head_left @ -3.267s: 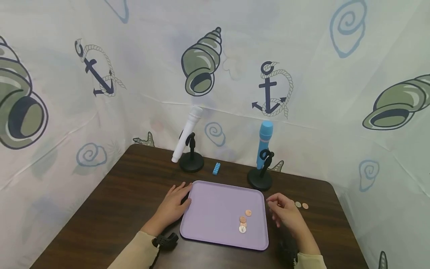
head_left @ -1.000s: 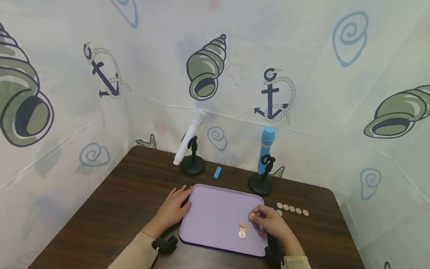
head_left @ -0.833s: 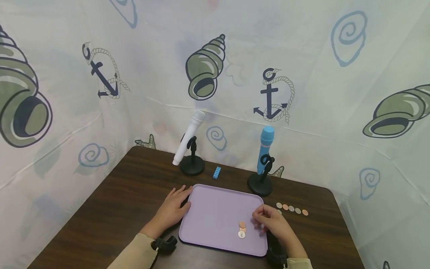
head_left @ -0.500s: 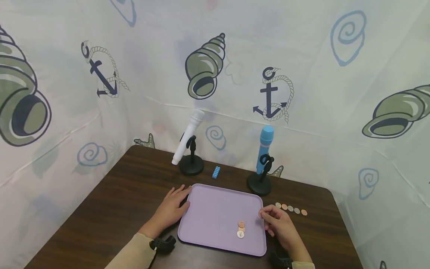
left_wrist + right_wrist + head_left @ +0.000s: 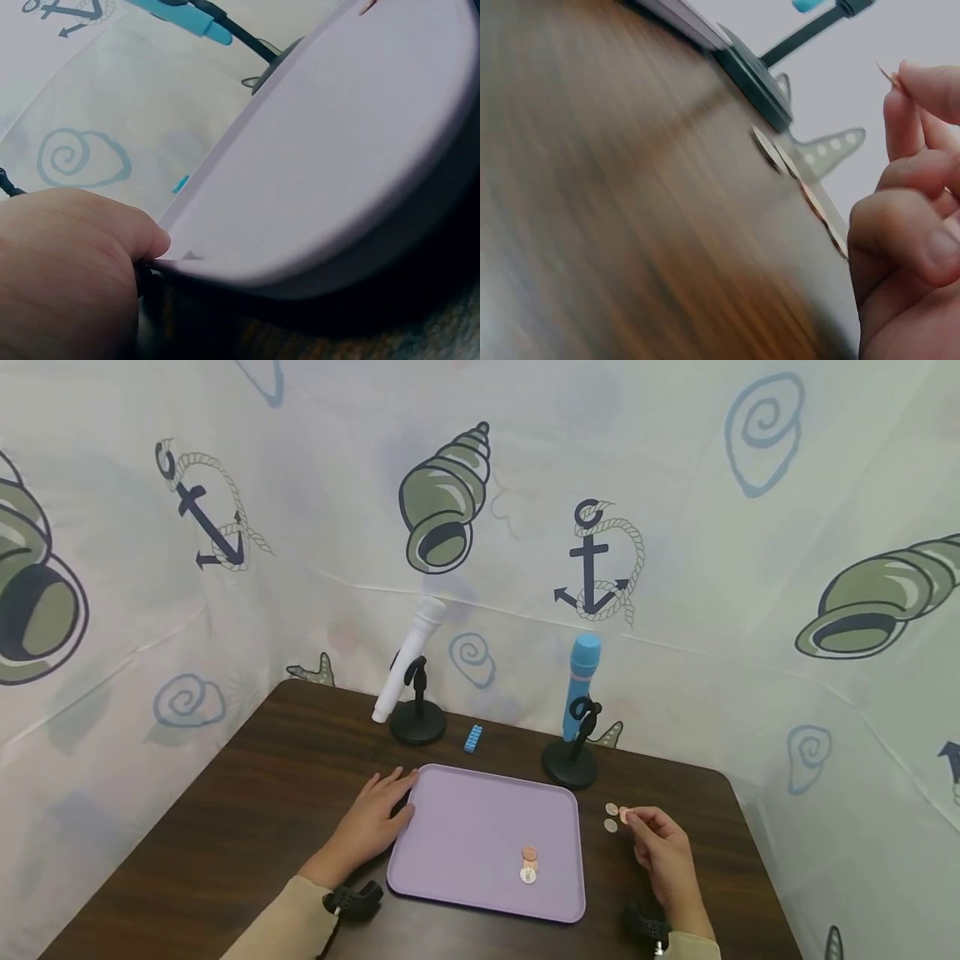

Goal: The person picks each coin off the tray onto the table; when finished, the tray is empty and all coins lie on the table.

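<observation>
My right hand [image 5: 667, 852] is just right of the lilac tray [image 5: 465, 810], over a row of coins. Thumb and finger pinch a thin copper-coloured coin [image 5: 889, 76], seen edge-on and above the table in the right wrist view. Close by lie a silver coin [image 5: 611, 809] and, nearer me, another silver coin [image 5: 611, 826]; the hand hides part of the row. On the tray, a darker copper coin [image 5: 529, 853], a lighter one and a silver coin [image 5: 528, 876] overlap in a short line. My left hand [image 5: 367, 822] rests at the tray's left rim, fingers extended.
Behind the tray stand a white microphone [image 5: 408, 660] and a blue microphone [image 5: 582, 672], each on a black stand. A small blue toy brick [image 5: 472, 738] lies between them. A patterned cloth [image 5: 525, 652] hangs behind the dark wooden table [image 5: 247, 793].
The right hand has picked a copper coin off the tray and carried it right, over the rim, to the coin row. The left hand stays at the tray's left rim.
</observation>
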The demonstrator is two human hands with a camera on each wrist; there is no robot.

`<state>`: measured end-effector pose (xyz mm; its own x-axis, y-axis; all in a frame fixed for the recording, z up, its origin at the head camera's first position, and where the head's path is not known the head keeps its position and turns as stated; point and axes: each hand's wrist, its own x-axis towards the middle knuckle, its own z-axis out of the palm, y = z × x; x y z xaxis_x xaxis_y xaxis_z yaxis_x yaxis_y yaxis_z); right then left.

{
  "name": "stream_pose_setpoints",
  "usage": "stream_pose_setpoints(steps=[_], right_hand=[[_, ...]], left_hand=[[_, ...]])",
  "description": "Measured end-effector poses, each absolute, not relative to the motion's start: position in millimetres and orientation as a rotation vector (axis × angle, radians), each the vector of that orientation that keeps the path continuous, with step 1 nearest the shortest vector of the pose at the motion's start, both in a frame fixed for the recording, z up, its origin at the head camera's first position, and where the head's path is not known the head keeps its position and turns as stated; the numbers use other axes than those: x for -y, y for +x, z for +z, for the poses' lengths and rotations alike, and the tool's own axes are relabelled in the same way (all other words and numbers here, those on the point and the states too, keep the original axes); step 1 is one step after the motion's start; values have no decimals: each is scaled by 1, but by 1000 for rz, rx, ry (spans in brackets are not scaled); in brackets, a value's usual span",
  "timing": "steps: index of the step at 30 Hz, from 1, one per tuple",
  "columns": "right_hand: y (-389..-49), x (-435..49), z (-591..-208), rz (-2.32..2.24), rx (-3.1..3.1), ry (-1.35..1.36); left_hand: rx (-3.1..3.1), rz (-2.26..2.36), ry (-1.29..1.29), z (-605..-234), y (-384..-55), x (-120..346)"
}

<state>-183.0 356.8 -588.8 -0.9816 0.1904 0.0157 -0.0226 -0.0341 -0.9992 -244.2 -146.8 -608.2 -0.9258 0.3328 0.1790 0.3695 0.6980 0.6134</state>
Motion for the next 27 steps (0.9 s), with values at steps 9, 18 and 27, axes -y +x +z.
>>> stream_pose_setpoints(steps=[9, 18, 27], right_hand=[[-183, -368, -585, 1932, 2257, -478], [-190, -370, -594, 1773, 2387, -519], [-191, -367, -593, 1676, 2511, -510]], left_hand=[[2862, -1049, -574, -608, -245, 148], [2871, -1049, -577, -606, -245, 147], [2872, -1048, -581, -608, -245, 148]])
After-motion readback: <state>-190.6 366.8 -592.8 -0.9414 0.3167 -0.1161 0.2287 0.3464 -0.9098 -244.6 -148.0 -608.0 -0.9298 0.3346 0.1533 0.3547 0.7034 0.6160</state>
